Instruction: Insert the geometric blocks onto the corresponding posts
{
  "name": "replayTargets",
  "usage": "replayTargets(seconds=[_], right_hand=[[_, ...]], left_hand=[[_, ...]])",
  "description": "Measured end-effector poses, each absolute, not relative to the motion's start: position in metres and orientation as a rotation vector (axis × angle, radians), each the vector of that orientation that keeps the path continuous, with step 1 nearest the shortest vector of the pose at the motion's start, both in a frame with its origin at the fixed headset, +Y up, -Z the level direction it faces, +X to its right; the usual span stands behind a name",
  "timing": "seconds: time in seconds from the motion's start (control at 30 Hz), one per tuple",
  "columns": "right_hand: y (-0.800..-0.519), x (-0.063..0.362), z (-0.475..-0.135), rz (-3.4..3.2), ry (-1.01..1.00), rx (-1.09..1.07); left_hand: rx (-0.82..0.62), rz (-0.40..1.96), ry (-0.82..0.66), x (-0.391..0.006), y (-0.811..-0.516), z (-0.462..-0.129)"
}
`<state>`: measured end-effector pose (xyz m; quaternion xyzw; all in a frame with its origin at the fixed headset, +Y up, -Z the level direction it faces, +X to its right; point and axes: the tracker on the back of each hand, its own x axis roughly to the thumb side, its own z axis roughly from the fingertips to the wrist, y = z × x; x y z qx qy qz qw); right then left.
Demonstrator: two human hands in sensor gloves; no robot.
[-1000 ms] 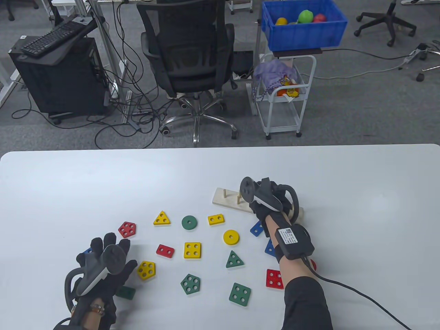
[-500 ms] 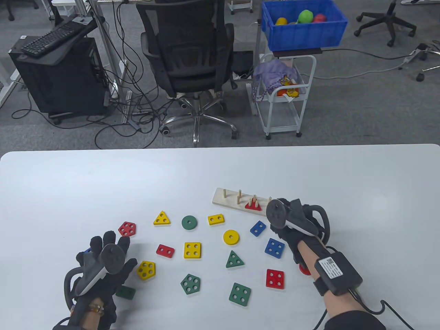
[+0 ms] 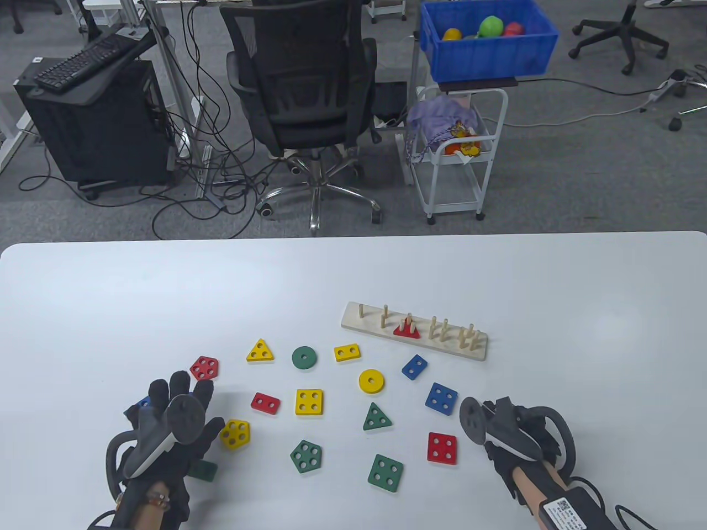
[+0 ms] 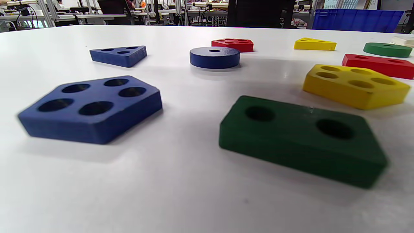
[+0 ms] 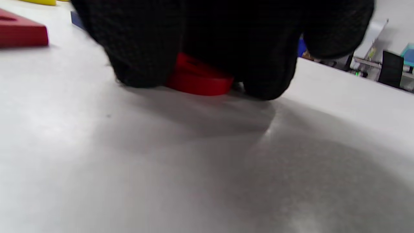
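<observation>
right hand: (image 3: 516, 436) near the desk's (image 3: 165, 298) front-right edge. In the right wrist view its fingers (image 5: 265, 74) curl down round a red round block (image 5: 199, 77) that lies on the desk; looks like a grasp closing, block not lifted.
left hand: (image 3: 171, 436) front-left, fingers spread and relaxed, holding nothing. Under and beside it: green two-hole block (image 4: 304, 139), blue four-hole block (image 4: 93, 106), yellow five-hole block (image 3: 235, 433).
peg board: (image 3: 414, 331) right of centre, nearer the far edge. Red triangle (image 3: 407, 329) already seated on its three pegs; the other peg groups are bare.
loose blocks: spread between the board and the front edge, e.g. yellow disc (image 3: 371, 381), green disc (image 3: 304, 358), red square (image 3: 442, 447), blue square (image 3: 441, 398).
step (my read): picking up the red disc for the single peg at the board's left end.
risk 1: thin disc flat on a slick desk; fingertips could skid off the rim, or push it into the red square.
risk 2: hole hidden under the hand on approach; a tilted disc could jam on the peg or nudge the light board.
risk 3: the reach to the left end passes over tall pegs; a sleeve or tracker could snag them.
writing: white label on the right wrist strap, too small to read. No other legible text.
</observation>
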<state>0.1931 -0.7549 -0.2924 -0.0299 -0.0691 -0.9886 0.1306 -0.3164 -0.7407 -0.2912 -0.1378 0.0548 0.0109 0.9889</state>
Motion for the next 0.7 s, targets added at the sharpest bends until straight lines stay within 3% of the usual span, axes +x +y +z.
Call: replayTargets(seconds=[0.17, 0.3, 0.47, 0.7], right_hand=[[-0.744, 0.188, -0.301, -2.900, -0.167, -0.120], [-0.714, 0.163, -0.321, -2.937, -0.053, -0.215], [-0.679, 0.112, -0.369, -2.946, 0.073, -0.344], [-0.667, 0.046, -0.435, -3.001, 0.114, -0.338]], left_hand=[[-0.280, 0.023, 0.107, -0.316, -0.741, -0.291], [-0.286, 0.027, 0.110, -0.317, -0.742, -0.292], [-0.286, 0.029, 0.122, -0.320, -0.743, -0.292], [-0.267, 0.059, 0.128, -0.323, -0.738, -0.292]])
